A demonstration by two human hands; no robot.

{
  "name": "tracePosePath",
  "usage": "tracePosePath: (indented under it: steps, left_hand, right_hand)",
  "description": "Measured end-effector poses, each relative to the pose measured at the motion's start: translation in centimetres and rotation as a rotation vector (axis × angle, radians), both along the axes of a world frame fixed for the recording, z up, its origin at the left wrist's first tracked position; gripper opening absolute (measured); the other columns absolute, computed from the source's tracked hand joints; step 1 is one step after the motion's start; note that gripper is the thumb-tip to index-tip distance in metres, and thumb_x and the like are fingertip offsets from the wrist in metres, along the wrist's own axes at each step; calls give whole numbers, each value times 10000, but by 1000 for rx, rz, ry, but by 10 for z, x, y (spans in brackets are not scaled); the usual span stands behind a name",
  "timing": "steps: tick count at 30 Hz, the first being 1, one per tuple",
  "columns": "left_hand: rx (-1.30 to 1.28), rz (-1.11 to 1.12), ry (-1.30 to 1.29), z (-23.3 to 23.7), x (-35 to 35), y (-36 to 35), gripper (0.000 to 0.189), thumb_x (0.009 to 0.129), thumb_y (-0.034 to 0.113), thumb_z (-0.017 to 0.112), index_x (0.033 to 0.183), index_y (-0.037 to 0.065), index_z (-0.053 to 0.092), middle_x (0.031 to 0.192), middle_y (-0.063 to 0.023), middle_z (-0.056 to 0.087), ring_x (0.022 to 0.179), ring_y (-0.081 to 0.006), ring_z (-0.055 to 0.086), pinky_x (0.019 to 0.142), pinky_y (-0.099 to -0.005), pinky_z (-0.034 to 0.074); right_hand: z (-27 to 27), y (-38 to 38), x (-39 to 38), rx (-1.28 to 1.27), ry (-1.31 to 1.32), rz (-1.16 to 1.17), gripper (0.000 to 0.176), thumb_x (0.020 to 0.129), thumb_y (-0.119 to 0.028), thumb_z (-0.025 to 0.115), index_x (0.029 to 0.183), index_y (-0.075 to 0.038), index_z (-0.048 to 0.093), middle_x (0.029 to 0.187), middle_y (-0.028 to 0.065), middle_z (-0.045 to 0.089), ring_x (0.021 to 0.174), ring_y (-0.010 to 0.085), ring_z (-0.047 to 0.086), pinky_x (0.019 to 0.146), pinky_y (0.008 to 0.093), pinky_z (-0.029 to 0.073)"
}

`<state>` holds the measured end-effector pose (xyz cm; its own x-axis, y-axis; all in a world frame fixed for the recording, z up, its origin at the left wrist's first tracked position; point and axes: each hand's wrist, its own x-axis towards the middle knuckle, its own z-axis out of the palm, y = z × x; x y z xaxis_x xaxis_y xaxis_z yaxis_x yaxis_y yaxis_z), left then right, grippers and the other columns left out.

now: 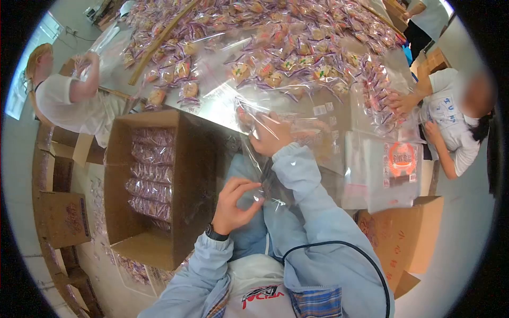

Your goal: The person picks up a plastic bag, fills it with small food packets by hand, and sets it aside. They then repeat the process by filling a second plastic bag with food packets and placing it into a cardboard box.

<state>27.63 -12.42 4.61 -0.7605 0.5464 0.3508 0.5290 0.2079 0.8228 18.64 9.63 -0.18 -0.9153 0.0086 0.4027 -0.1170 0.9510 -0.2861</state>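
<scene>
My left hand (236,205), with a dark watch on its wrist, pinches the edge of a clear plastic bag (258,164) between thumb and fingers. Higher up, at the table's near edge, my right hand (273,133) is curled against the upper part of the same bag, beside a few wrapped snacks (245,115) seen through shiny film. Glare on the plastic hides part of its fingers. Just left of my hands stands an open cardboard box (199,175) with a column of packed snack bags (152,172) inside.
Many wrapped snacks (275,53) cover the table (217,108). A stack of printed clear bags (376,180) lies at its right edge, above another cardboard box (395,233). Co-workers are at the left (69,98), right (450,116) and upper right (427,18). More boxes (63,217) line the left.
</scene>
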Motion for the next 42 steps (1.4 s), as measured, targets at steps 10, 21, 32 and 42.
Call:
tracePosePath:
  steps: [10,21,32,42]
  left_hand:
    - [77,-78,8,15,-1,-7,487,718,193,885,1151,37,725,1116,-153,672,1012,-325,650,898,-408,519]
    - [-55,462,111,36,-120,-75,371,885,109,764,1225,14,649,1157,-119,658,1069,-254,615,952,-380,495]
    - [-928,586,310,-17,-321,-94,1155,640,808,775,1607,322,372,1600,-249,376,1480,-505,321,1130,-807,154]
    - [-738,521,538,-29,-316,-41,622,941,472,691,1513,290,525,1513,-136,492,1248,-426,521,1009,-554,444]
  right_hand:
    - [28,7,24,48,-138,-89,631,830,-354,726,1315,34,612,1459,217,553,1230,384,580,1015,506,506]
    - [34,32,155,-197,-185,-43,573,851,-139,726,1393,-28,577,1493,236,505,1318,429,529,1086,498,462]
    - [48,29,179,-197,-170,4,466,858,-144,730,1304,-29,658,1398,224,582,1279,423,567,1080,483,474]
    - [41,15,132,-142,-127,20,484,842,-155,755,1305,-41,670,1466,263,516,1350,433,497,1088,496,455]
